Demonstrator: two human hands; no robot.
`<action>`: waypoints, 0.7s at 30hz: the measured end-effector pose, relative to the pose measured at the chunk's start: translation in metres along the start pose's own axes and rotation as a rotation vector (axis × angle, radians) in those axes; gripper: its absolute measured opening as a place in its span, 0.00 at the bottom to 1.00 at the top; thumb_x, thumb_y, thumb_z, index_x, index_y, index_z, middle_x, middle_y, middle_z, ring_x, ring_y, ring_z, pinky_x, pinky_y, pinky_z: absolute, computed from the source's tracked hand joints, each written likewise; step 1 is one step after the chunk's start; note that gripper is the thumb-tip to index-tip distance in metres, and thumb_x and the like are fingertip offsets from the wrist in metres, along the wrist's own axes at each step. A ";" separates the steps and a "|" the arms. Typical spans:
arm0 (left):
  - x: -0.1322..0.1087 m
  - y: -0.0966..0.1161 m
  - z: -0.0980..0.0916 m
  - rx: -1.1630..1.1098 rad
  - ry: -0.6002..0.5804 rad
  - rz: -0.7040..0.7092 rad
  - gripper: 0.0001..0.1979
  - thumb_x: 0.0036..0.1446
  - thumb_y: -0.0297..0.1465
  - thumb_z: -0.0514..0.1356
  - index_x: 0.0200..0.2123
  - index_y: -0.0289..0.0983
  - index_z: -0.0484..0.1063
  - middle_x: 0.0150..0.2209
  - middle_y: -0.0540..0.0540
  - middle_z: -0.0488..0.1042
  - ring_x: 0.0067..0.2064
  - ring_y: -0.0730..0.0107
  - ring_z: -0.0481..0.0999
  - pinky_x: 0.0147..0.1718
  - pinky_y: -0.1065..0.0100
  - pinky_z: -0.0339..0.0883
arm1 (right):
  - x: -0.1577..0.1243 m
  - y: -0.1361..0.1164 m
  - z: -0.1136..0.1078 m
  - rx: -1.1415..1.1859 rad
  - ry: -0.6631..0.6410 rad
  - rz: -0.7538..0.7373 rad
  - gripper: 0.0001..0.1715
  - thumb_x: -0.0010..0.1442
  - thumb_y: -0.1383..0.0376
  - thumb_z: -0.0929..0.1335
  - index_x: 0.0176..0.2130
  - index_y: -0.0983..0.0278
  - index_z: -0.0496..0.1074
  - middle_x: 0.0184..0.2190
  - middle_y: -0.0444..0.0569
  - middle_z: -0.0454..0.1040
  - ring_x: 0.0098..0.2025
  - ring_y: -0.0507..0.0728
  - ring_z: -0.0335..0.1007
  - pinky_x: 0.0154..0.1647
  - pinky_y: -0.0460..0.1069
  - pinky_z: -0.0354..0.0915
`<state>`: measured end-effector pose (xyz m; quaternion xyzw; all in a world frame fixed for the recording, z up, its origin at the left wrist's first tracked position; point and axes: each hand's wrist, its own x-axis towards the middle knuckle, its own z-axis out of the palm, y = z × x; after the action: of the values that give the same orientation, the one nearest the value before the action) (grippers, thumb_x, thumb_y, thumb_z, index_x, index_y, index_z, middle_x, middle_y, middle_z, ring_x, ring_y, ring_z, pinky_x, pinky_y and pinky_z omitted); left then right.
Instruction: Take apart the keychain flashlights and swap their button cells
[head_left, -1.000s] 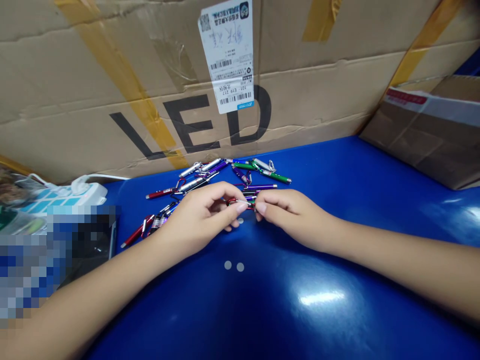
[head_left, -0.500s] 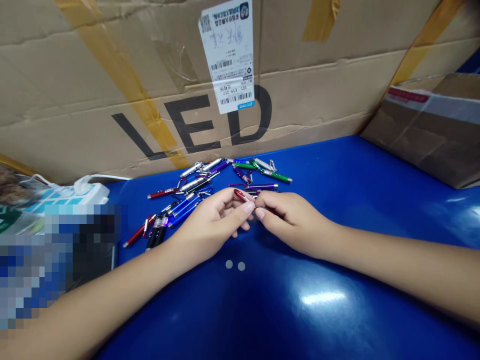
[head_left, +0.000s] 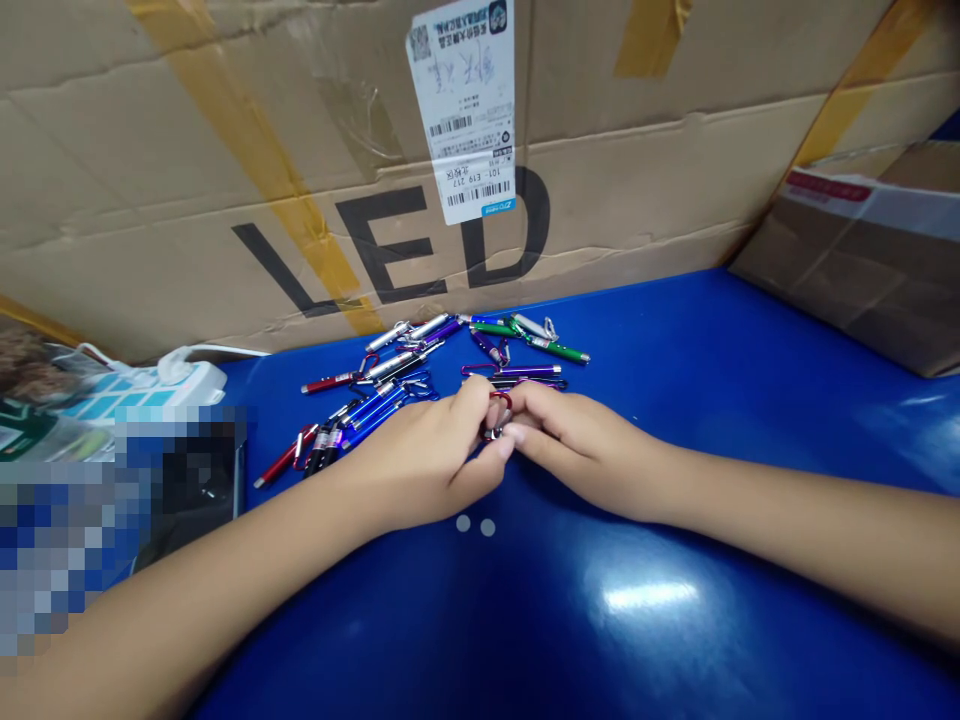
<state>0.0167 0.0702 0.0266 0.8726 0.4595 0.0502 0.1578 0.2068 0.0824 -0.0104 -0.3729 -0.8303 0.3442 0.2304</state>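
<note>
Close together above the blue table, my left hand [head_left: 442,445] and my right hand [head_left: 577,435] meet fingertip to fingertip. Between them shows a red carabiner clip [head_left: 507,400] with a small silvery piece just below it. Fingers of both hands are closed around this item, and most of it is hidden. Behind and left of my hands lies a loose cluster of keychain penlights, among them a blue penlight [head_left: 373,405], a red penlight [head_left: 330,383] and a green penlight [head_left: 559,350]. Several have carabiner clips attached.
A large cardboard box [head_left: 637,200] marked LED stands along the back. At right is a brown carton [head_left: 847,270]. A white and light-blue power strip [head_left: 187,385] lies at left, near a dark tray-like object [head_left: 202,475]. Two small grey discs [head_left: 487,527] sit before my hands.
My left hand has turned over so its back faces up, and its thumb has moved down. The red clip has swung to a more upright position between the hands. The view has shifted slightly.
</note>
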 end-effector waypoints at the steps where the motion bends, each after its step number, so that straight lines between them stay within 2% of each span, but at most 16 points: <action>1: 0.000 0.000 -0.001 0.002 -0.024 0.006 0.09 0.61 0.37 0.49 0.33 0.41 0.51 0.27 0.52 0.66 0.24 0.70 0.66 0.21 0.69 0.52 | 0.000 0.000 0.000 0.029 0.005 0.009 0.15 0.65 0.56 0.57 0.39 0.63 0.64 0.34 0.48 0.72 0.33 0.54 0.66 0.33 0.49 0.58; 8: 0.001 0.002 -0.006 0.081 -0.088 -0.029 0.07 0.59 0.34 0.50 0.34 0.41 0.51 0.25 0.53 0.66 0.24 0.68 0.68 0.21 0.69 0.49 | 0.000 0.001 0.000 0.204 -0.057 0.039 0.13 0.63 0.55 0.62 0.42 0.61 0.62 0.28 0.43 0.73 0.31 0.54 0.68 0.31 0.48 0.59; 11: 0.002 0.002 -0.007 0.093 -0.103 -0.065 0.05 0.59 0.32 0.50 0.36 0.41 0.54 0.25 0.53 0.68 0.24 0.68 0.69 0.21 0.69 0.49 | 0.001 0.002 0.000 0.175 -0.060 0.023 0.10 0.61 0.59 0.64 0.42 0.60 0.61 0.29 0.43 0.74 0.32 0.54 0.69 0.31 0.48 0.60; 15: 0.004 0.001 -0.006 0.105 -0.064 -0.118 0.04 0.58 0.33 0.51 0.33 0.40 0.57 0.26 0.52 0.69 0.25 0.67 0.70 0.22 0.69 0.50 | 0.002 0.001 0.000 0.052 -0.052 0.031 0.08 0.62 0.58 0.62 0.38 0.60 0.60 0.34 0.47 0.74 0.35 0.55 0.69 0.32 0.48 0.60; 18: 0.003 0.000 -0.007 0.024 -0.077 -0.119 0.07 0.59 0.35 0.51 0.30 0.40 0.59 0.26 0.52 0.70 0.26 0.69 0.69 0.23 0.69 0.52 | 0.001 0.001 -0.001 -0.030 -0.059 0.023 0.09 0.63 0.57 0.60 0.37 0.61 0.58 0.33 0.49 0.73 0.32 0.55 0.68 0.31 0.49 0.59; 21: 0.000 -0.001 -0.011 -0.151 -0.118 -0.108 0.10 0.62 0.38 0.51 0.30 0.39 0.62 0.25 0.54 0.69 0.26 0.72 0.67 0.23 0.71 0.55 | -0.001 0.002 0.000 -0.038 -0.030 0.007 0.09 0.64 0.58 0.59 0.37 0.61 0.58 0.30 0.47 0.72 0.31 0.54 0.66 0.31 0.49 0.58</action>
<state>0.0138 0.0735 0.0367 0.8336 0.4908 0.0247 0.2523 0.2082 0.0825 -0.0119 -0.3747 -0.8389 0.3346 0.2096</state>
